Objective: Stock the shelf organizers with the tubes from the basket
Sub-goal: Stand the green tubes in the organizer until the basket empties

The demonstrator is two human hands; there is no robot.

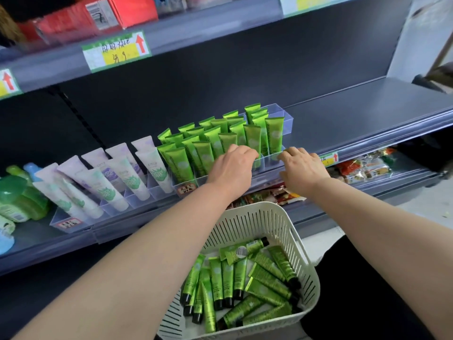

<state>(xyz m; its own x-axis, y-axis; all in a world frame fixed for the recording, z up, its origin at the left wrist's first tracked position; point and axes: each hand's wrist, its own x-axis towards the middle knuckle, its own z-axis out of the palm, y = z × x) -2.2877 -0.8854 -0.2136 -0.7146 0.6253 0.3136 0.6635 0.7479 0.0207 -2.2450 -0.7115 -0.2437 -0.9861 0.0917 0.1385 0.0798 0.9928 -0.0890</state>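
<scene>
inspection at the grey metal shelf (367,114). a clear hard-plastic organizer (278,111), rectangular and split into narrow lanes, is sitting on it near the front edge. glossy metallic green tubes (252,138), flat-crimped at the top, are standing upright in its lanes; more than twenty are showing, and the exact count cannot be told because they overlap.

the left hand (230,165) is reaching to the front row, its fingers bent and held together with the tips at the tubes; whether they are pinching one cannot be told. the right hand (301,168) is resting at the organizer's right front corner, its fingers curling over the front rim.

below the forearms, one white plastic basket (255,224) with slotted walls and rounded corners is holding loose tubes (228,283) of the same green with black caps. roughly fifteen are lying there, crossed and piled.

to the left, a second clear organizer (73,224) is carrying about nine matte white and lavender tubes (110,180), leaning back. translucent green bottles (17,200) are standing at the far left. crinkled snack packets (362,168) are lying on the shelf beneath.
</scene>
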